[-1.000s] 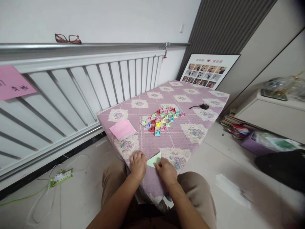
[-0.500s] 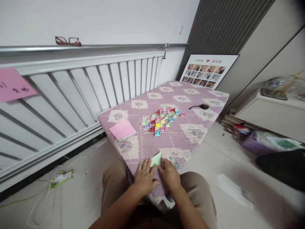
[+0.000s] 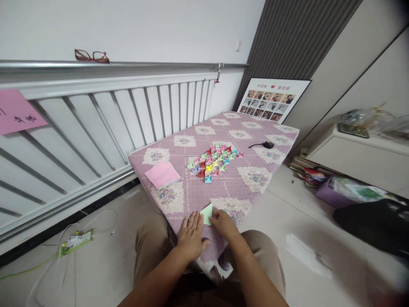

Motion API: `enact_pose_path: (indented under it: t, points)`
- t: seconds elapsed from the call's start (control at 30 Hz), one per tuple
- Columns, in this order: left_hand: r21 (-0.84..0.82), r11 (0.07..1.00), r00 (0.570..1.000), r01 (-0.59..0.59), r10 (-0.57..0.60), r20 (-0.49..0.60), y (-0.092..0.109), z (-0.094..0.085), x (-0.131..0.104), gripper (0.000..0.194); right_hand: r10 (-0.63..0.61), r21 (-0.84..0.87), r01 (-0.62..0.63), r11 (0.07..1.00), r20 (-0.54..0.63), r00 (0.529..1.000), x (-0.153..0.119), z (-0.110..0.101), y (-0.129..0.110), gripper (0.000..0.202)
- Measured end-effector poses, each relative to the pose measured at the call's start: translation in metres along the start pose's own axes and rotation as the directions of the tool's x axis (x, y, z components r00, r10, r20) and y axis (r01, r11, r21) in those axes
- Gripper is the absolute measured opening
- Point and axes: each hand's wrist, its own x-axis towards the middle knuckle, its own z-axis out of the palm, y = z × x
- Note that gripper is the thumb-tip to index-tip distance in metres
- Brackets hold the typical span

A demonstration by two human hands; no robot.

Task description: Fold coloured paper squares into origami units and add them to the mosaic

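Note:
A light green folded sheet of paper [image 3: 206, 213] lies near the front corner of the table. My left hand [image 3: 191, 238] rests flat with its fingers stretched out, the fingertips at the paper's left edge. At the opposite edge, my right hand [image 3: 224, 224] pinches the paper's lower right side between thumb and bent fingers. Beyond the hands stand several small folded paper pieces [image 3: 208, 169] in red, green, pink, blue and yellow, set out in slanting rows. Off to the left is a stack of square paper [image 3: 162, 174] with a pink sheet on top.
The purple floral tablecloth [image 3: 200, 192] covers the table, which meets a white radiator [image 3: 153, 111]. A black object with a thin tail [image 3: 267, 145] lies at the right, below a leaning photo board [image 3: 266, 102]. Glasses [image 3: 92, 56] sit on the pipe. A power strip [image 3: 76, 241] lies on the floor.
My left hand has drawn back a little from the paper, so more of the green sheet shows. My right hand stays at its right edge. The view has shifted slightly.

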Motion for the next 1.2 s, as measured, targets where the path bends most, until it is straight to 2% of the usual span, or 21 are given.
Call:
enact_pose_path:
  t: [0.2,0.37,0.47,0.53,0.6,0.67,0.73,0.8,0.87,0.93,1.03,1.1,1.2]
  points:
    - [-0.004,1.0,1.0,0.0,0.0,-0.002,-0.001,0.001,0.001,0.082,-0.056,0.026,0.055,0.998,0.025,0.998,-0.001,0.001,-0.01,0.012]
    - [-0.033,0.999,0.999,0.007,-0.008,-0.041,-0.001,0.001,-0.003,0.079,-0.125,0.095,0.122,0.988,0.028,0.992,-0.012,0.003,-0.011,0.013]
    - [-0.146,0.985,0.989,0.092,-0.108,-0.105,-0.002,0.002,-0.004,0.077,-0.169,0.166,0.166,0.972,0.005,0.986,-0.022,0.003,-0.01,0.016]
    - [-0.324,0.929,0.951,0.178,-0.247,-0.187,-0.005,-0.001,-0.005,0.073,-0.184,0.211,0.187,0.959,-0.034,0.982,-0.031,0.002,-0.01,0.02]
    - [-0.569,0.796,0.887,0.206,-0.398,-0.236,-0.007,-0.009,-0.007,0.069,-0.186,0.257,0.196,0.946,-0.066,0.98,-0.041,0.002,-0.012,0.026]
    - [-0.798,0.578,0.855,0.172,-0.49,-0.171,-0.007,-0.02,-0.011,0.063,-0.185,0.392,0.219,0.893,-0.125,0.975,-0.053,0.002,-0.017,0.03]
    - [-0.926,0.328,0.879,0.186,-0.478,0.007,-0.003,-0.033,-0.016,0.051,-0.196,0.557,0.265,0.787,-0.182,0.964,-0.064,0.0,-0.025,0.034]
    - [-0.974,0.117,0.925,0.195,-0.353,0.143,0.004,-0.046,-0.023,0.039,-0.231,0.643,0.305,0.702,-0.198,0.952,-0.074,-0.003,-0.036,0.033]
    - [-0.98,-0.124,0.948,0.158,-0.26,0.185,0.013,-0.056,-0.028,0.04,-0.267,0.679,0.325,0.658,-0.193,0.944,-0.082,-0.007,-0.046,0.032]
    - [-0.939,-0.319,0.943,0.13,-0.251,0.216,0.021,-0.065,-0.031,0.044,-0.291,0.671,0.353,0.652,-0.208,0.934,-0.087,-0.01,-0.053,0.032]
    - [-0.879,-0.467,0.925,0.099,-0.282,0.254,0.026,-0.076,-0.034,0.045,-0.332,0.599,0.411,0.687,-0.245,0.911,-0.09,-0.013,-0.059,0.031]
    - [-0.87,-0.487,0.928,0.078,-0.283,0.241,0.027,-0.082,-0.035,0.044,-0.364,0.539,0.451,0.711,-0.267,0.892,-0.091,-0.016,-0.058,0.03]
    - [-0.889,-0.456,0.926,0.04,-0.317,0.204,0.026,-0.089,-0.038,0.042,-0.411,0.476,0.501,0.723,-0.286,0.865,-0.092,-0.026,-0.053,0.026]
